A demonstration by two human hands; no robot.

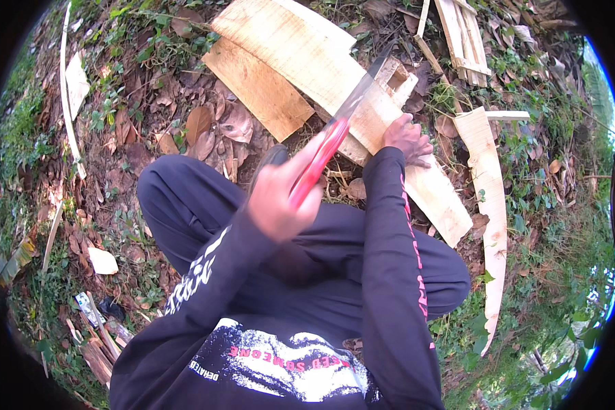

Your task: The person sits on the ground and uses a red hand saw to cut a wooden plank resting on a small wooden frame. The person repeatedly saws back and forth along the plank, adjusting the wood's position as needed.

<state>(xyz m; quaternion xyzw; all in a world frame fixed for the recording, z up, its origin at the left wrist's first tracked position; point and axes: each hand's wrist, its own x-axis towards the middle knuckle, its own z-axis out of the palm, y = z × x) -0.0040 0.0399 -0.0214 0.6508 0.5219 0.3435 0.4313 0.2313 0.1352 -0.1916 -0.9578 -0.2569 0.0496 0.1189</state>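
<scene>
My left hand (287, 195) is closed around the red handle of a handsaw (316, 167). The saw's thin blade lies slanted across a wide, pale wooden board (290, 44), near the board's right end. On that end rests my right hand (408, 140), its fingers curled over the edge and gripping the board. Below it, a narrower plank (439, 198) runs toward my right knee. A small wooden piece with a square opening (396, 80) sits beside the blade's far part. Another flat board (256, 89) lies partly under the wide one.
My bent legs (191, 195) frame the work, with a dark shoe (273, 157) near the saw hand. A long, wavy-edged plank (488, 198) lies to the right; a slatted wood piece (463, 37) is at the far right. Dry leaves (198, 126) and scrap sticks (99, 352) cover the ground.
</scene>
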